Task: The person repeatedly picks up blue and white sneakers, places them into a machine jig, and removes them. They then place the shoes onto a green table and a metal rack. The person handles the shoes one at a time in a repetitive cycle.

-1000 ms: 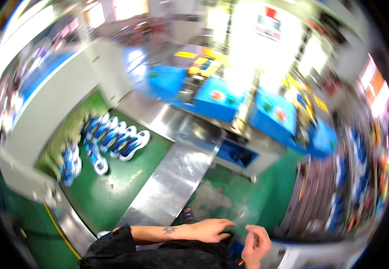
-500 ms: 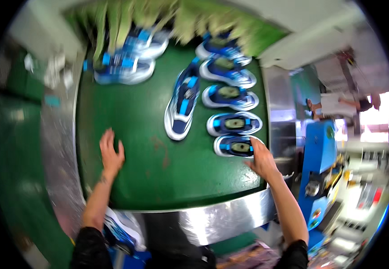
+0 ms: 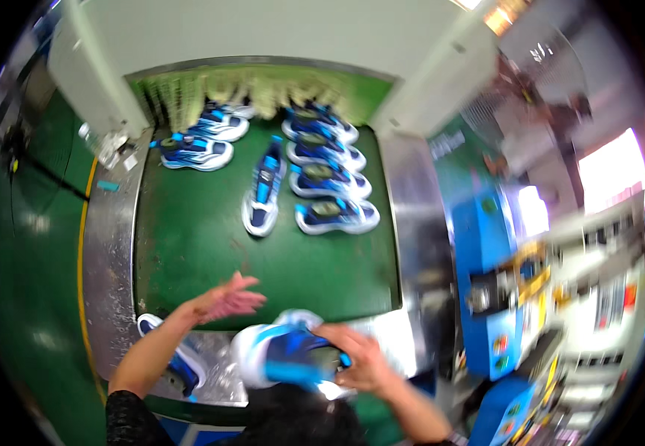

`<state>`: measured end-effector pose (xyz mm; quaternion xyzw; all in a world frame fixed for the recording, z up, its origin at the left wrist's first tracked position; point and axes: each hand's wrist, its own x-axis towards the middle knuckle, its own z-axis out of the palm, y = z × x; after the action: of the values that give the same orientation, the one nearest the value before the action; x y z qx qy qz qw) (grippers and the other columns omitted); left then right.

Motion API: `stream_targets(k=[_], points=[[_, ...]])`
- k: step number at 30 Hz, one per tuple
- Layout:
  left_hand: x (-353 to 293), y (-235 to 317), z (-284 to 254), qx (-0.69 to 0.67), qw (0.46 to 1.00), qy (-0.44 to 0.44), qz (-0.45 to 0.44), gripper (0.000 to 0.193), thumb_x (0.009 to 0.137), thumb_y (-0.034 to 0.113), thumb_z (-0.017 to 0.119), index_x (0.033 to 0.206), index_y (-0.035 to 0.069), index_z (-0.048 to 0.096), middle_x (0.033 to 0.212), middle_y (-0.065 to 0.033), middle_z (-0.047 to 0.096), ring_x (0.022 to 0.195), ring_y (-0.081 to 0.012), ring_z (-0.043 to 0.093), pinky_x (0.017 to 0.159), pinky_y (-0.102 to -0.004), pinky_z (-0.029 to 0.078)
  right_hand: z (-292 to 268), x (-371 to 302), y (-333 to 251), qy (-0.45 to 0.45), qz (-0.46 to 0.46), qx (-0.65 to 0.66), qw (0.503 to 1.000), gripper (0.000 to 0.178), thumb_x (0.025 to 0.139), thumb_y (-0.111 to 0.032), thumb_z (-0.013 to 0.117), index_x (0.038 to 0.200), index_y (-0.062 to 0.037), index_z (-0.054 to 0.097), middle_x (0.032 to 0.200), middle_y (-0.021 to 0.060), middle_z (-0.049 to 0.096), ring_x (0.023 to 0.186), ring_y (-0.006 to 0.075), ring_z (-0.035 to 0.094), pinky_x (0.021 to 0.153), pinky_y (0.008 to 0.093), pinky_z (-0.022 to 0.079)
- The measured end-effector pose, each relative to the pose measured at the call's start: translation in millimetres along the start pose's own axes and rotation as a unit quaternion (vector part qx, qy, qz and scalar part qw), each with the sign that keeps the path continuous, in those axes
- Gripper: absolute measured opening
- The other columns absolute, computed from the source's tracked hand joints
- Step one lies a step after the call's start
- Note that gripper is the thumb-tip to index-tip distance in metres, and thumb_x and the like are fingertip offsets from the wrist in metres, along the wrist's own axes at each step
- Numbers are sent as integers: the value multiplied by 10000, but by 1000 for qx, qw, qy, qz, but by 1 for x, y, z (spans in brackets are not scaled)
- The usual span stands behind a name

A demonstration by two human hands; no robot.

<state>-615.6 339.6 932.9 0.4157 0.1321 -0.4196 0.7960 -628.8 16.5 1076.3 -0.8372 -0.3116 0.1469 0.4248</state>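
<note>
Right hand (image 3: 363, 362) closed around a blue-and-white shoe (image 3: 285, 355), held over the near metal edge of the green conveyor belt (image 3: 196, 245), toe pointing left. Left hand (image 3: 227, 300) open, fingers spread, hovering empty over the belt's near edge, just beside the held shoe. Another blue shoe (image 3: 175, 355) lies on the metal rim (image 3: 107, 245) at the near left corner. Further shoes: a row of four (image 3: 326, 178) toward the far right, a single one (image 3: 263, 195) mid-belt, two (image 3: 205, 141) at far left.
</note>
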Motion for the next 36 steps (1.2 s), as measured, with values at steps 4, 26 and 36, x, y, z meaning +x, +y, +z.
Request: stream_targets(k=[4, 26, 36], points=[[-63, -1, 153, 15, 994, -37, 104, 858, 810, 520, 670, 1388, -52, 394, 1331, -226, 527, 1169, -322, 575, 1038, -481, 426, -46, -43, -42, 71, -134, 0, 988, 725, 749, -46, 745, 1399, -85, 425, 1365, 174, 442, 1240, 349, 505, 976, 376, 490], [455, 7, 608, 573, 722, -42, 385, 954, 839, 356, 733, 1466, -77, 160, 1392, -291, 441, 1325, -347, 437, 1077, -379, 369, -159, -373, -3, 526, 205, 321, 760, 598, 834, -164, 702, 1363, 8, 481, 1157, 132, 621, 1083, 226, 569, 950, 353, 441], [601, 42, 684, 457, 843, -210, 189, 364, 828, 132, 632, 1113, -81, 557, 1016, -162, 643, 901, -244, 630, 827, -386, 493, -221, -328, 42, 588, 405, 387, 583, 576, 841, -165, 691, 1346, 19, 483, 810, -24, 545, 731, 100, 509, 650, 259, 437]])
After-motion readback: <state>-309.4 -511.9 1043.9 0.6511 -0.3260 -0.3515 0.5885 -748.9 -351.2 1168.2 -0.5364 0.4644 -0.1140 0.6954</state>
